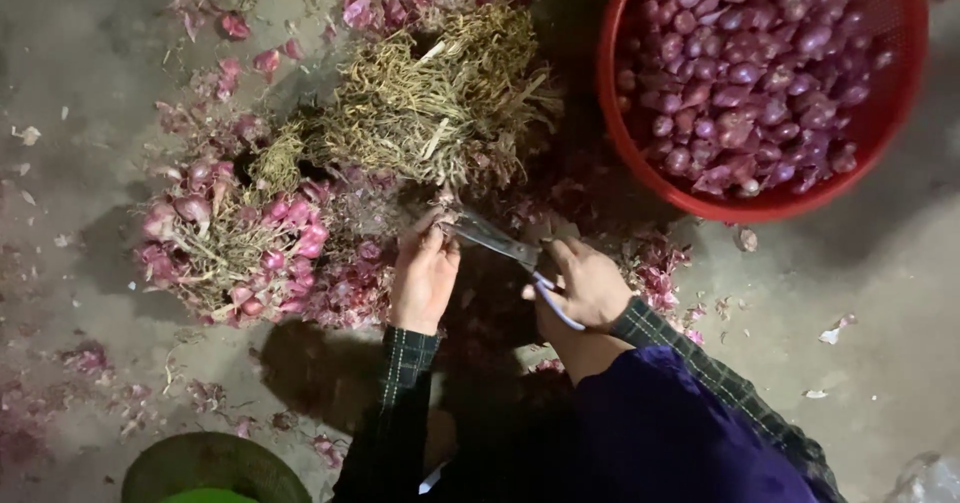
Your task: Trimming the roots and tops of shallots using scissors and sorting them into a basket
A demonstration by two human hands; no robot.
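— While the right hand [590,285] grips the scissors [510,251], how do its fingers sit?

— Curled tight through the handles, thumb on top, knuckles toward the camera. The blades point up and left, tips nearly meeting the left hand [424,273] at the foot of the dry stalks [430,103]. Whether the blades are parted or closed I cannot tell; they look like one narrow grey strip.

— And the left fingers?

— Drawn together and pinched at the tips on something small just under the stalks, right where the blades end. It is likely a shallot or its stem, but the fingers hide it. The palm faces down and the wrist runs straight back into a dark checked sleeve [405,363].

— How are the arms posed?

— Both forearms come up from the lower edge and converge, the hands close but not touching. The right sleeve is checked too, beside a purple cloth [660,433] over the knee.

— Where are the shallots?

— An uncut bunch [235,248] lies left of the left hand, pink bulbs tangled in straw-coloured roots. The stalk bundle lies above the hands. Trimmed bulbs fill the red basket [900,113] at upper right, well apart from the hands.

— Anything else around?

— Papery pink skins [665,273] litter the concrete floor [80,63], thickest around the hands, and a green rim [215,458] shows at the lower left edge.
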